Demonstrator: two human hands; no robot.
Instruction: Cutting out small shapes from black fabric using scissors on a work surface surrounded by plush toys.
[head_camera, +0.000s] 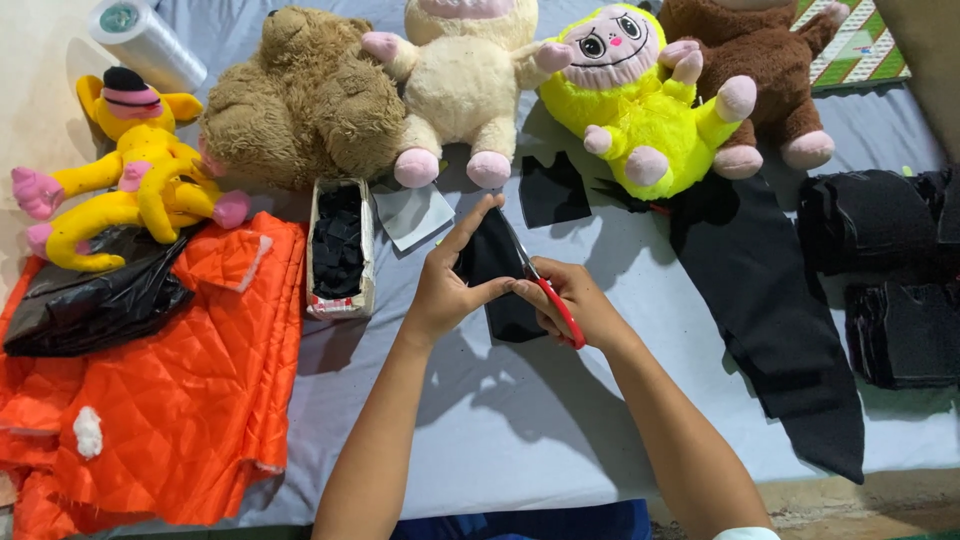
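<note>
My left hand (448, 285) holds a piece of black felt (497, 285) upright over the grey table cover, thumb and fingers pinching its edges. My right hand (575, 305) grips red-handled scissors (545, 292), whose blades run up along the felt's right edge. Both hands meet at the middle of the view.
Several plush toys line the far edge: a yellow one (130, 170), a brown bear (300, 100), a cream one (465, 85), a bright yellow one (640, 110). A small box of black pieces (338, 250), orange quilted fabric (170, 380), a long black felt strip (780, 320) and stacked black felt (890, 270) lie around.
</note>
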